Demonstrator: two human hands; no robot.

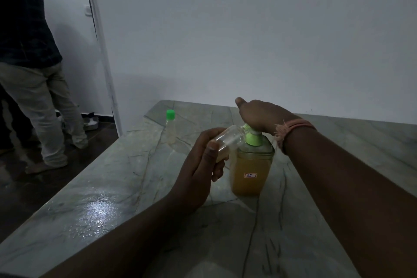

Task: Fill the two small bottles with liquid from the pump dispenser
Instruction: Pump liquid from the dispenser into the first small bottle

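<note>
- Pump dispenser point(251, 165): one, upright on the tabletop point(112, 187), clear body holding amber-orange liquid to roughly the shoulder, green collar and pump top. One small white sticker with a red border on its front, handwritten "35"; no brand name can be read.
- Small bottles: two. Open bottle point(228, 140), clear, tilted with its mouth at the pump's nozzle, a little pale liquid in its lower end. Capped bottle point(170, 127), green cap on, upright on the tabletop, well apart to the far left of the dispenser, contents pale.
- Hands: two. Left hand point(203, 165) closed around the open bottle, thumb across its side. Right hand point(259, 117) palm down on the pump head, thumb stretched outward; the fingers are hidden beneath it.
- Wrist thread point(291, 128): one pinkish band, frayed end, on the right wrist.
- Tabletop: one grey-green veined stone slab, glossy patch at the near left.
- Bystander point(33, 63): one person standing at far left, dark shirt, light trousers.
</note>
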